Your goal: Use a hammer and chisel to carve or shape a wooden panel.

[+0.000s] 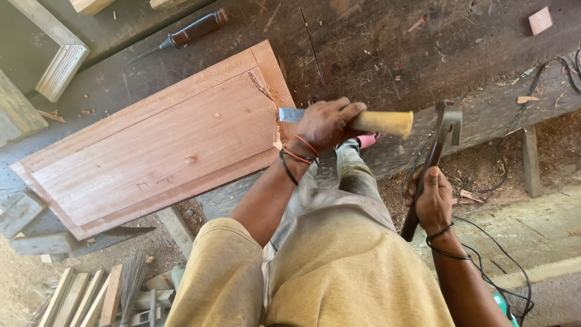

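A chisel (351, 119) with a pale wooden handle is held in the left hand (327, 124), the fingers being clenched around the forward part of the handle so that the flat metal blade projects toward the left of the view. The blade tip is placed at the right end of a reddish wooden panel (157, 142), at the edge of its recessed central field, where splintered wood and a loose chip are visible. The panel is laid flat and at a slant on a dark, worn workbench (375, 54). Red and black bands are worn on the left wrist. A hammer (433, 157) with a dark handle and a metal claw head is held in the right hand (433, 200); the fingers are wrapped firmly around the lower part of the handle, and the head is raised above the bench edge, just beside the butt end of the chisel handle but apart from it. A black band is worn on the right wrist. A screwdriver (187, 33) with a dark brown handle is lying on the workbench beyond the panel's far edge. Wood offcuts (60, 69) are resting at the upper left, and a black cable (514, 115) is trailed over the right side of the bench down to the sawdust-covered floor.
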